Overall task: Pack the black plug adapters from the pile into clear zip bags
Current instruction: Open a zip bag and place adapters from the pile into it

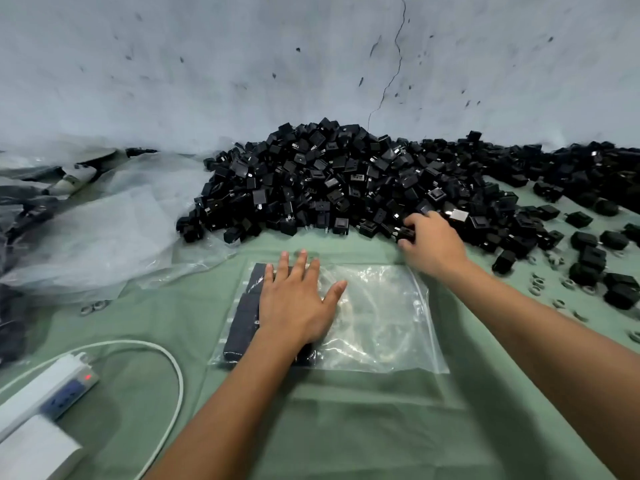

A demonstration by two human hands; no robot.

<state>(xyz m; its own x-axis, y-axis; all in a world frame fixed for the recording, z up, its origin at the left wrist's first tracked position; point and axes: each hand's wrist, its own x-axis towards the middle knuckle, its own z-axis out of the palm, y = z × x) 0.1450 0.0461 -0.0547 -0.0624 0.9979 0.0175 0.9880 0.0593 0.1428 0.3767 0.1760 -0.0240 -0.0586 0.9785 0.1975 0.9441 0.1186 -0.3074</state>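
On the green-covered counter (346, 427), the left hand (294, 306) lies flat with fingers spread on the clear zip bag (381, 320), over a row of black adapters (242, 323) inside, while at two o'clock the right hand (433, 244) curls, seemingly gripping one adapter (406, 233), at the pile (329, 174).

**Setting: wall and work surface**

Wall (207, 64): pale grey-blue, scuffed with dark marks, one thin crack running down it. Table (363, 438): covered in green cloth. White power strip (52, 393), red light on, white cable (173, 368), at left. Crumpled clear plastic sheeting (104, 220) beyond.
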